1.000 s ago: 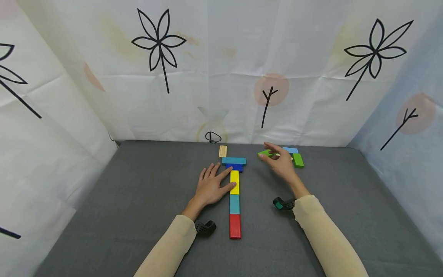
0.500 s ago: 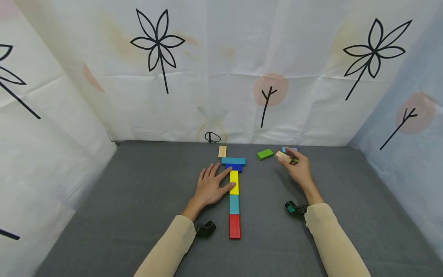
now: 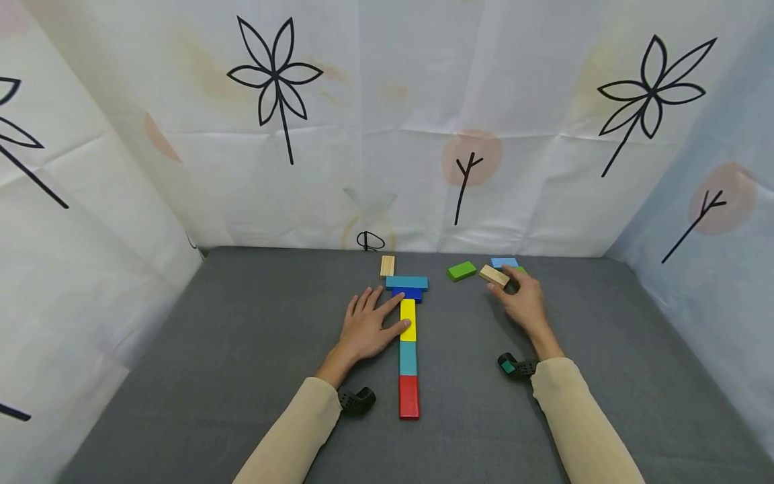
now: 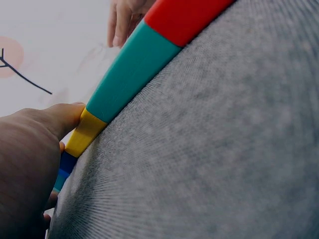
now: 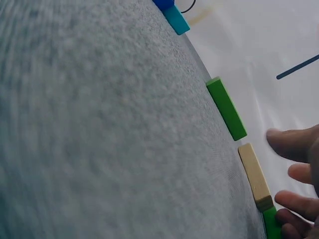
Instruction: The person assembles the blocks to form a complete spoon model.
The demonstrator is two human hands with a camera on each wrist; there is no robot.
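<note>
Blocks, ten visible, painted and plain, on a grey tabletop (image 3: 242,376). Item: red block (image 3: 409,398), turquoise block (image 3: 408,358) and yellow block (image 3: 411,310), end to end in one straight row from near to far. Item: dark blue block (image 3: 414,294), crosswise at the row's far end, with a longer teal block (image 3: 407,283) crosswise just beyond it. Item: striped wooden block (image 3: 388,266), farther off, towards the left end of the teal block. Item: left hand (image 3: 363,331), palm down, fingers straight and spread; thumb tip resting on the yellow block, index fingertip at the near left edge of the dark blue block; nothing gripped. Item: plain wooden block (image 3: 492,275), at a slant on the far right, well apart from the row, with a green block (image 3: 462,271) just to its left. Item: right hand (image 3: 525,296), beside the right end of the plain wooden block, thumb and fingers parted and lightly bent, the thumb clear of the block in the right wrist view; whether any fingertip touches it cannot be told. Item: light blue block (image 3: 500,261), beyond the plain wooden block; second green block (image 5: 270,225), near its right end and largely hidden by the right hand in the head view. Item: beige sleeves (image 3: 296,430), with a dark device (image 3: 358,401) at each wrist
</note>
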